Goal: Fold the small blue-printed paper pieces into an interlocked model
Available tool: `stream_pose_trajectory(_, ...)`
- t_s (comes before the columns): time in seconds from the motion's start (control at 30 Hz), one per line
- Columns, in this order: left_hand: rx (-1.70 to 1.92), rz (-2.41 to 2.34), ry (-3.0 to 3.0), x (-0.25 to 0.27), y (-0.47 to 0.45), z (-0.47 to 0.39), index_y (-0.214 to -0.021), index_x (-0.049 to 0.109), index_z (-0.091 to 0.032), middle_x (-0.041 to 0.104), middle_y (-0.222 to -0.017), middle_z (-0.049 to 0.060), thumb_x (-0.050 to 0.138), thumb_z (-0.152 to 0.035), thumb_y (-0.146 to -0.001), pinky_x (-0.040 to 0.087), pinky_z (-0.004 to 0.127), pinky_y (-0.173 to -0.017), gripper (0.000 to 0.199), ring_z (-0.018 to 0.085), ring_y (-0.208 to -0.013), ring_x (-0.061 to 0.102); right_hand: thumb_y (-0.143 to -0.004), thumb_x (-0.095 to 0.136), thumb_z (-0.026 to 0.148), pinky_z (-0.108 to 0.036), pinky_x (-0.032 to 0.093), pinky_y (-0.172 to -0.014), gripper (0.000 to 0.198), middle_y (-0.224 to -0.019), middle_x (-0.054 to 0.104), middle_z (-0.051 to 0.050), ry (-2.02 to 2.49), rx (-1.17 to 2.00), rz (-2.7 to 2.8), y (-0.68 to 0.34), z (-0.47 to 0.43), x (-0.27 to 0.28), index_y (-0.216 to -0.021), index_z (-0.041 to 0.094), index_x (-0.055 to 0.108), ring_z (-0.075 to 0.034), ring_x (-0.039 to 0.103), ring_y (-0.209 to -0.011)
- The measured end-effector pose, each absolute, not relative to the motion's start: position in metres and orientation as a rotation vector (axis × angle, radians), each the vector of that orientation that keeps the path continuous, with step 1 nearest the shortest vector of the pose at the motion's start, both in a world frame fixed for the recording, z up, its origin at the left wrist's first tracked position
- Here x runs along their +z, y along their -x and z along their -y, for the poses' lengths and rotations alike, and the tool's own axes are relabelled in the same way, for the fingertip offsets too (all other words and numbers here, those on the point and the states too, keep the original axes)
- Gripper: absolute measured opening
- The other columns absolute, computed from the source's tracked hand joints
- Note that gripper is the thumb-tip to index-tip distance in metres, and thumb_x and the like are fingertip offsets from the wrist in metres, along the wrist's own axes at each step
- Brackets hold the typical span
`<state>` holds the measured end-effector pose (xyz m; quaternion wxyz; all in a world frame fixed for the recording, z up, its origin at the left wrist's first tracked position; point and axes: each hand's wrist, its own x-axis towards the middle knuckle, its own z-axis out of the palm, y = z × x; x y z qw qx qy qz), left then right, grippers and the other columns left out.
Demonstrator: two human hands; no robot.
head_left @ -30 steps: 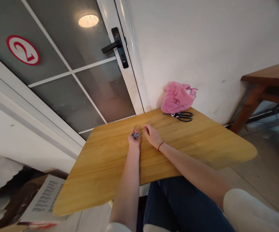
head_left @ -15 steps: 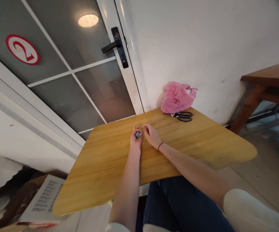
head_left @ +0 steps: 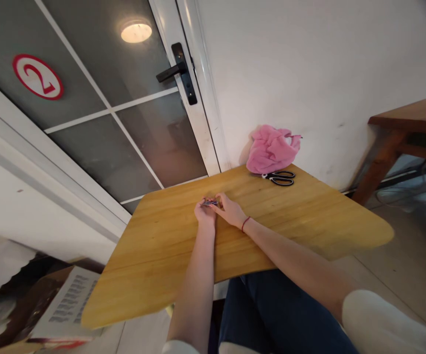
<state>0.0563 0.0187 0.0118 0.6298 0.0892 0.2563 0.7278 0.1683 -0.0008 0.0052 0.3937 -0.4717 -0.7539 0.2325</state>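
Palm up above the table's far middle, my left hand (head_left: 205,213) has its fingers curled round a small, flat, silvery and dark item (head_left: 210,202). The item is too small to name. From the right, my right hand (head_left: 230,210), with a red string bracelet (head_left: 245,224) at the wrist, brings thumb and forefinger to the item's right end and appears to pinch it. Both hands are close together over the wooden table (head_left: 161,265). Fingers partly hide the item.
A pink plush cloth (head_left: 271,147) lies at the table's back edge against the wall, with black-handled scissors (head_left: 281,178) just in front. Behind stands a glazed door (head_left: 154,142). A box (head_left: 65,305) sits on the floor at left, and another wooden table (head_left: 411,118) stands at right.
My left hand has turned and shifted slightly left, so the item now lies flatter. My right hand has moved from beside it onto its right end.
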Motion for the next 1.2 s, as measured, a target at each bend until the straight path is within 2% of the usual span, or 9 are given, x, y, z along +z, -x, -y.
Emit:
stream_pose_trajectory(0.13, 1.658, -0.582, -0.248, 0.012, -0.061, -0.018, -0.068, 0.049, -0.017, 0.050, -0.064, -0.001, 0.044, -0.002, -0.065, 0.045, 0.026, -0.067, 0.016, 0.010, -0.057, 0.053, -0.086, 0.052, 0.052, -0.028, 0.046, -0.069, 0.049, -0.102, 0.067, -0.008, 1.226, 0.641, 1.933, -0.168, 0.001, 0.006, -0.121, 0.019, 0.042, -0.020, 0.066, -0.088)
stream_pose_trajectory(0.27, 1.647, -0.582, -0.279, 0.012, -0.071, -0.017, -0.066, 0.047, -0.017, 0.047, -0.062, -0.002, 0.044, 0.001, -0.062, 0.045, 0.025, -0.068, 0.019, 0.010, -0.056, 0.051, -0.085, 0.055, 0.049, -0.031, 0.048, -0.077, 0.052, -0.115, 0.065, -0.010, 1.237, 0.634, 1.911, -0.167, 0.001, 0.006, -0.125, 0.019, 0.039, -0.022, 0.065, -0.100)
stream_pose_trajectory(0.4, 1.659, -0.561, -0.318, 0.013, -0.077, -0.014, -0.064, 0.047, -0.016, 0.046, -0.061, -0.002, 0.045, 0.000, -0.071, 0.046, 0.024, -0.067, 0.017, 0.009, -0.056, 0.049, -0.086, 0.053, 0.048, -0.031, 0.048, -0.077, 0.046, -0.113, 0.066, -0.010, 1.278, 0.581, 1.932, -0.168, -0.002, 0.007, -0.121, 0.019, 0.043, -0.023, 0.065, -0.101)
stream_pose_trajectory(0.53, 1.663, -0.579, -0.314, 0.011, -0.077, -0.015, -0.080, 0.055, -0.013, 0.053, -0.072, -0.001, 0.051, -0.021, -0.089, 0.048, 0.026, -0.064, 0.012, 0.009, -0.062, 0.052, -0.091, 0.047, 0.044, -0.031, 0.048, -0.076, 0.035, -0.108, 0.068, -0.009, 1.271, 0.559, 1.947, -0.170, -0.005, 0.007, -0.115, 0.020, 0.048, -0.023, 0.066, -0.097)
stream_pose_trajectory(0.63, 1.666, -0.602, -0.315, 0.009, -0.075, -0.018, -0.098, 0.058, -0.012, 0.060, -0.089, 0.003, 0.053, -0.033, -0.090, 0.051, 0.028, -0.065, 0.022, 0.011, -0.071, 0.058, -0.093, 0.043, 0.040, -0.030, 0.048, -0.075, 0.032, -0.107, 0.068, -0.009, 1.266, 0.551, 1.946, -0.169, -0.006, 0.006, -0.116, 0.019, 0.048, -0.022, 0.066, -0.096)
stream_pose_trajectory(0.73, 1.668, -0.613, -0.322, 0.007, -0.075, -0.019, -0.103, 0.058, -0.013, 0.061, -0.094, 0.004, 0.053, -0.032, -0.090, 0.052, 0.029, -0.067, 0.024, 0.012, -0.075, 0.059, -0.093, 0.042, 0.039, -0.029, 0.047, -0.075, 0.032, -0.110, 0.067, -0.009, 1.271, 0.544, 1.919, -0.168, -0.005, 0.005, -0.118, 0.019, 0.046, -0.021, 0.065, -0.098)
stream_pose_trajectory(0.83, 1.658, -0.609, -0.330, 0.006, -0.079, -0.020, -0.098, 0.059, -0.012, 0.061, -0.090, 0.003, 0.054, -0.031, -0.090, 0.052, 0.029, -0.067, 0.021, 0.012, -0.074, 0.059, -0.094, 0.041, 0.038, -0.029, 0.047, -0.076, 0.032, -0.111, 0.067, -0.010, 1.293, 0.537, 1.875, -0.168, -0.005, 0.004, -0.118, 0.018, 0.046, -0.021, 0.065, -0.100)
stream_pose_trajectory(1.03, 1.612, -0.625, -0.319, -0.002, -0.090, -0.021, -0.073, 0.058, -0.012, 0.060, -0.072, 0.000, 0.055, -0.020, -0.087, 0.049, 0.028, -0.069, 0.017, 0.012, -0.071, 0.059, -0.096, 0.035, 0.037, -0.028, 0.047, -0.075, 0.028, -0.108, 0.067, -0.010, 1.373, 0.516, 1.796, -0.169, -0.007, 0.004, -0.112, 0.018, 0.047, -0.019, 0.065, -0.097)
stream_pose_trajectory(1.2, 1.578, -0.660, -0.287, -0.007, -0.091, -0.023, -0.066, 0.054, -0.013, 0.056, -0.063, -0.001, 0.052, -0.019, -0.087, 0.047, 0.027, -0.065, 0.023, 0.010, -0.062, 0.056, -0.095, 0.035, 0.045, -0.030, 0.046, -0.070, 0.038, -0.098, 0.069, -0.012, 1.461, 0.518, 1.798, -0.168, -0.006, 0.005, -0.118, 0.017, 0.043, -0.023, 0.067, -0.088)
